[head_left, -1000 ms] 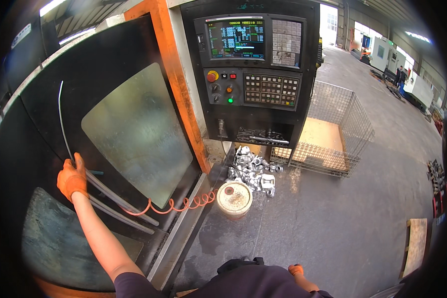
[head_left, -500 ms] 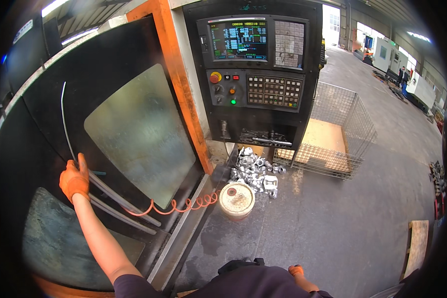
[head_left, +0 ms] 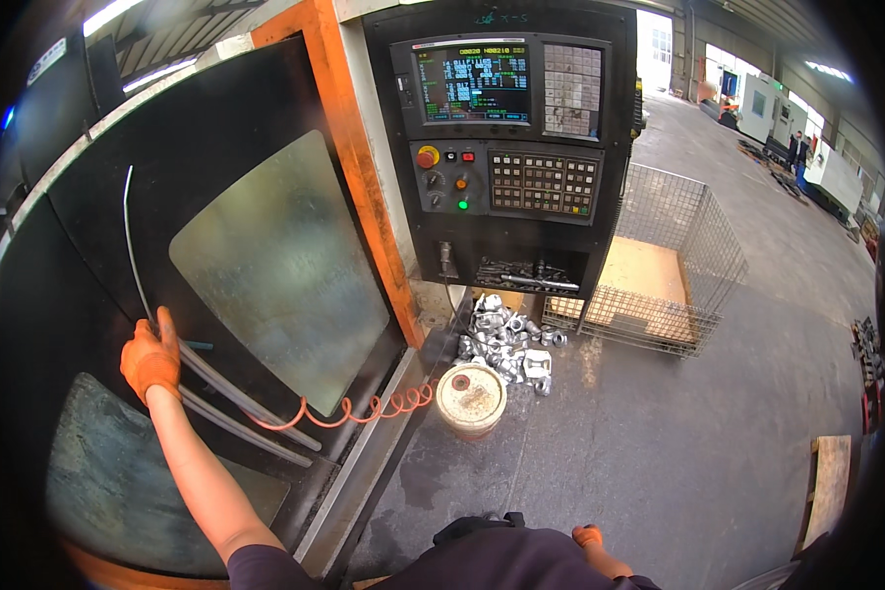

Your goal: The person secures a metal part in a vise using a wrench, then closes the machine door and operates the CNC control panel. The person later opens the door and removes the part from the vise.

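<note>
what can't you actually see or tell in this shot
- Right hand: head view, only an orange-gloved edge shows at the bottom, behind the dark clothing; grip unknown.
- Left hand: its palm side on the door handle faces away.
- Control panel screen: too small.
- Metal parts: heaped, shapes unclear.

The door handle [head_left: 138,265] I'm gripping is a thin, pale metal bar that runs upright along the black machine door [head_left: 216,197], just left of the door's big hazy window [head_left: 280,270]. It curves slightly in this view, its top end well above my glove and its lower end hidden in my grasp. The door itself is a tall, dark, glossy panel standing left of the orange frame post [head_left: 359,167], with two grey rails slanting below the window.
</note>
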A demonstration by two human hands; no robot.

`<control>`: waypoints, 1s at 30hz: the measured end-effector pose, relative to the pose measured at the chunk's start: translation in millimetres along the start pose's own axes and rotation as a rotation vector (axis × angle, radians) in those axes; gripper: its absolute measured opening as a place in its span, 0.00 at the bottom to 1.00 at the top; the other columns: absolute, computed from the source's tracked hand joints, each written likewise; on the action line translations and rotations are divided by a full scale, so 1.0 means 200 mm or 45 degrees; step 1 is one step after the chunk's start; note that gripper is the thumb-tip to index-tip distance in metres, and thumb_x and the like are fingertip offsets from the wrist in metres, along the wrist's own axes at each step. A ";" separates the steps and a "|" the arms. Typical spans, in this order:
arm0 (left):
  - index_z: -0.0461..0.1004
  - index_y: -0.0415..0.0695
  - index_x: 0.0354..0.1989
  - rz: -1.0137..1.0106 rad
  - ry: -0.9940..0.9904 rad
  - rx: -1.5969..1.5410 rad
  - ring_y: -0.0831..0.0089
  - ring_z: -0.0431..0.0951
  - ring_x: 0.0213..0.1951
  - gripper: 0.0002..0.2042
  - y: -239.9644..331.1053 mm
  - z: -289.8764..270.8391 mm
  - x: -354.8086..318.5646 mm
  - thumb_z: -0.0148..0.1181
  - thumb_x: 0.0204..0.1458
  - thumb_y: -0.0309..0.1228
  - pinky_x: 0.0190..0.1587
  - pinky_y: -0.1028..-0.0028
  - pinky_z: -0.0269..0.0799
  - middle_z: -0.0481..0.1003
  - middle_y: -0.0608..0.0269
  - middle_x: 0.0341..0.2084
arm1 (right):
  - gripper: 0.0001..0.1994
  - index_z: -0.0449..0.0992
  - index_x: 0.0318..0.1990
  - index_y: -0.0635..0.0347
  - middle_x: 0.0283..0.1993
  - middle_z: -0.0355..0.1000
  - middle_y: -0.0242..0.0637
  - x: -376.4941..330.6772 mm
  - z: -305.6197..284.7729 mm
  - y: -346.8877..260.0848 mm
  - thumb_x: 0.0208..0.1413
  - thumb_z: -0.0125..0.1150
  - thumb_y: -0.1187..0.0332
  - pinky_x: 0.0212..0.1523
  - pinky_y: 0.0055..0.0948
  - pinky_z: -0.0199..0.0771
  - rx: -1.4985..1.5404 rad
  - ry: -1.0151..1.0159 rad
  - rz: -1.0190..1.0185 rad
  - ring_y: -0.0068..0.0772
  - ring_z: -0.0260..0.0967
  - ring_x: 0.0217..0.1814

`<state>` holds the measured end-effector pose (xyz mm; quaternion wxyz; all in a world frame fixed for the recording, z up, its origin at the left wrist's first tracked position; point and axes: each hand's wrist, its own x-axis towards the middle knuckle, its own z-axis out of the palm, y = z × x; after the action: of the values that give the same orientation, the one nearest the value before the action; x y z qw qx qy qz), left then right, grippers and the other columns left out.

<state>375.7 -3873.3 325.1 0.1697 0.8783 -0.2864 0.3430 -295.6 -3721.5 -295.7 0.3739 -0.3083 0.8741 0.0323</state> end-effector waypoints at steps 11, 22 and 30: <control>0.76 0.47 0.51 -0.053 -0.188 0.035 0.46 0.78 0.45 0.32 0.01 -0.02 0.02 0.43 0.57 0.62 0.50 0.55 0.71 0.79 0.42 0.38 | 0.26 0.75 0.54 0.63 0.57 0.73 0.53 0.05 0.05 0.07 0.54 0.57 0.53 0.62 0.40 0.68 0.001 0.003 0.007 0.51 0.68 0.63; 0.78 0.45 0.37 0.000 0.001 0.013 0.50 0.79 0.38 0.27 0.00 0.01 0.00 0.46 0.58 0.58 0.43 0.55 0.72 0.80 0.50 0.30 | 0.26 0.75 0.55 0.61 0.58 0.72 0.53 0.02 0.04 0.07 0.54 0.56 0.53 0.62 0.42 0.68 -0.003 -0.009 0.054 0.51 0.68 0.63; 0.78 0.45 0.37 -0.018 0.006 0.010 0.49 0.79 0.38 0.26 0.02 -0.01 -0.01 0.46 0.58 0.58 0.44 0.55 0.72 0.80 0.49 0.30 | 0.24 0.76 0.53 0.61 0.57 0.72 0.53 -0.03 0.00 0.06 0.54 0.54 0.54 0.61 0.41 0.68 0.029 -0.010 0.055 0.52 0.68 0.63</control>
<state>372.0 -3874.2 325.5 0.1692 0.8802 -0.2784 0.3451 -298.8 -3708.8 -292.5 0.3800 -0.2849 0.8794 0.0316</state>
